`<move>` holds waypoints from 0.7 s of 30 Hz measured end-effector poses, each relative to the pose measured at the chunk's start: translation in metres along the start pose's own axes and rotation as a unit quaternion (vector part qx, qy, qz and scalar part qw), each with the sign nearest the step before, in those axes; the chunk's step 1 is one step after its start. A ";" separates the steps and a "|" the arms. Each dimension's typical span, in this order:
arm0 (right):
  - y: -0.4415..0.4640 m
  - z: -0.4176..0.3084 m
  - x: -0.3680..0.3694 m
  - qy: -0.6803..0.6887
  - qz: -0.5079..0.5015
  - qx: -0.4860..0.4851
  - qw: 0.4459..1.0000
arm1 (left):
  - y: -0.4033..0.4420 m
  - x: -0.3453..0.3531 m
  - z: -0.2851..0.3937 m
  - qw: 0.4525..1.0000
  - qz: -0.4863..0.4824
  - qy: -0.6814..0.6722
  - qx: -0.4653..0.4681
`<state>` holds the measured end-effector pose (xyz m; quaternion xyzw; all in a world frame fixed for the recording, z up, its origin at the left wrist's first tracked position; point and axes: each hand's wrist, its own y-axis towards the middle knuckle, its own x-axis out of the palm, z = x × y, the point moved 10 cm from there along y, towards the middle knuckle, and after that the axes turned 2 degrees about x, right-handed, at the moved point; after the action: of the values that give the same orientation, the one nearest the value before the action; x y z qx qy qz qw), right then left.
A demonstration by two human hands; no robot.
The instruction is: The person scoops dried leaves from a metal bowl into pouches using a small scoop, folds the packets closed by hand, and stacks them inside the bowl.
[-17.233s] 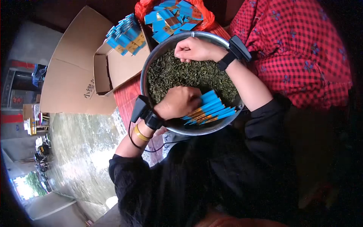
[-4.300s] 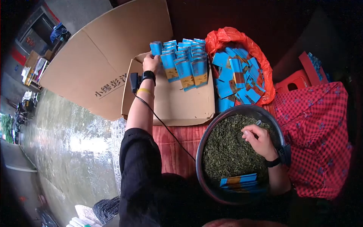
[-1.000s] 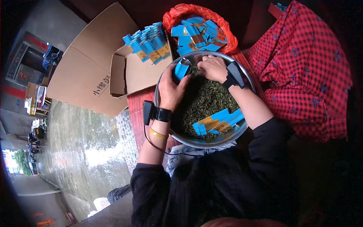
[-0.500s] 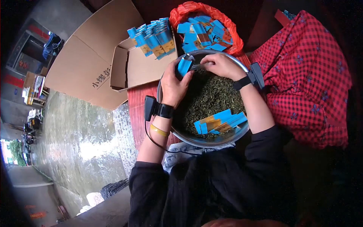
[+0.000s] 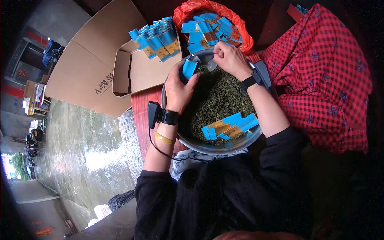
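Observation:
My left hand is closed round an upright blue packet whose top is open, over the left rim of a metal bowl. Just right of the packet, my right hand grips a spoon, its fingers closed; the spoon's bowl hangs near the packet's mouth. Dried green leaves fill much of the bowl. Several flat blue and gold packets lie on the leaves at the near side.
A cardboard box beyond the bowl to the left holds rows of standing blue packets. A red plastic bag of loose packets sits behind the bowl. Red checked cloth hangs at right. A cardboard flap stands at left.
Since half a second ago, the spoon has drawn back from the packet's mouth and my right hand has risen slightly. Earlier, my left hand was at the box; now it holds a packet over the bowl.

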<state>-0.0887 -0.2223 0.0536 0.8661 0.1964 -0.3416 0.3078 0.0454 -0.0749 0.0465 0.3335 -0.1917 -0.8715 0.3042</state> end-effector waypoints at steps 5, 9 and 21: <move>-0.004 0.003 0.027 0.063 0.002 -0.092 0.994 | 0.000 0.003 -0.001 1.000 -0.012 0.002 -0.020; -0.006 0.013 0.054 0.110 -0.069 -0.051 0.990 | -0.001 0.003 -0.001 1.000 -0.016 -0.003 -0.026; 0.013 0.047 0.028 0.360 -0.077 0.131 0.921 | 0.000 0.004 0.001 0.999 -0.036 0.011 -0.033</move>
<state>-0.0846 -0.2594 0.0112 0.9455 0.3131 -0.0521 0.0730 0.0426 -0.0774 0.0450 0.3392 -0.1469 -0.8843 0.2853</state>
